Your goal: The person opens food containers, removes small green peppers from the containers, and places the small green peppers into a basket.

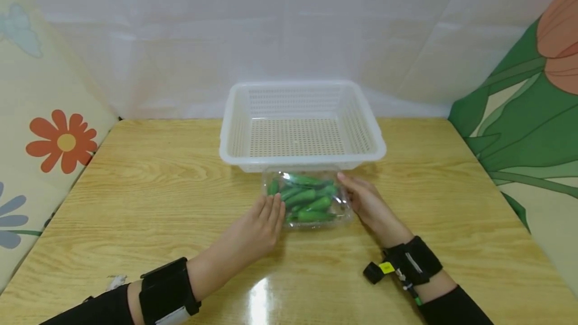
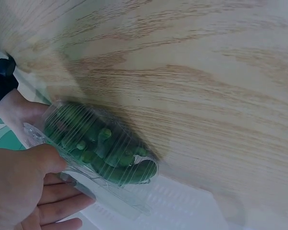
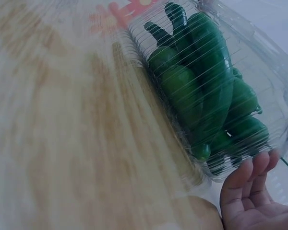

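Observation:
A clear plastic clamshell box (image 1: 344,213) of green chili peppers (image 1: 311,202) is held just in front of the white basket. My left hand (image 1: 266,222) grips the box's left side, with nearly straight fingers on top. In the left wrist view its thumb (image 2: 50,159) presses the box's edge from below. My right hand (image 1: 366,202) holds the right side, the fingertip at the far right corner. Curled fingers of the right hand (image 3: 254,196) touch the ribbed plastic in the right wrist view. Several peppers (image 3: 206,81) show through it.
A white perforated basket (image 1: 302,158) stands on the wood-grain table (image 1: 149,184) behind the box, close to the white cloth backdrop (image 1: 203,44). Flower-printed panels flank the table, with a red flower (image 1: 66,142) on the left and a tulip print (image 1: 533,119) on the right.

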`<state>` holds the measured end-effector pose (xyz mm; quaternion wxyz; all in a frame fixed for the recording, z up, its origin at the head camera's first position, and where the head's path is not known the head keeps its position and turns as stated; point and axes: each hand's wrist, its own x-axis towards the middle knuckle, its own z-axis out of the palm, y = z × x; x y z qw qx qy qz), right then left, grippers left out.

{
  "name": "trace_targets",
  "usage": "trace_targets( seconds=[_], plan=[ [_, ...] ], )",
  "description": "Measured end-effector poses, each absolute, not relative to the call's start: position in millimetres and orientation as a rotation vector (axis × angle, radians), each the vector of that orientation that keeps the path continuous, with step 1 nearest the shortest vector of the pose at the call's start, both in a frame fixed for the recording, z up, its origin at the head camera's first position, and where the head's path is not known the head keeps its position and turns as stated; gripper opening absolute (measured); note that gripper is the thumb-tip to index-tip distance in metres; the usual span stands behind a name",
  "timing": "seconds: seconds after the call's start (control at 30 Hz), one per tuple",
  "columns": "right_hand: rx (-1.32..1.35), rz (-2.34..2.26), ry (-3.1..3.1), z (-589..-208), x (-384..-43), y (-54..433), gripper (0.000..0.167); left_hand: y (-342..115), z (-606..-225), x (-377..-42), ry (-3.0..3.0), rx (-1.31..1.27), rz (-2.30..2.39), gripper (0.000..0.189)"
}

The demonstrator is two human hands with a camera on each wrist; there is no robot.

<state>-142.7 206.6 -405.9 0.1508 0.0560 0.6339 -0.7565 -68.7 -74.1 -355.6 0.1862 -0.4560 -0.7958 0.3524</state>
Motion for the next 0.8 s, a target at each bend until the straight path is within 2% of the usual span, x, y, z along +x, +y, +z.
trace_targets(
  seconds=[0.8],
  plan=[
    [0.071,-2.162,1.824,-407.5,-142.8,209.1,0.024,-70.2,-354.8,-67.5,-2.269,-1.256,0.971,0.039]
  ],
)
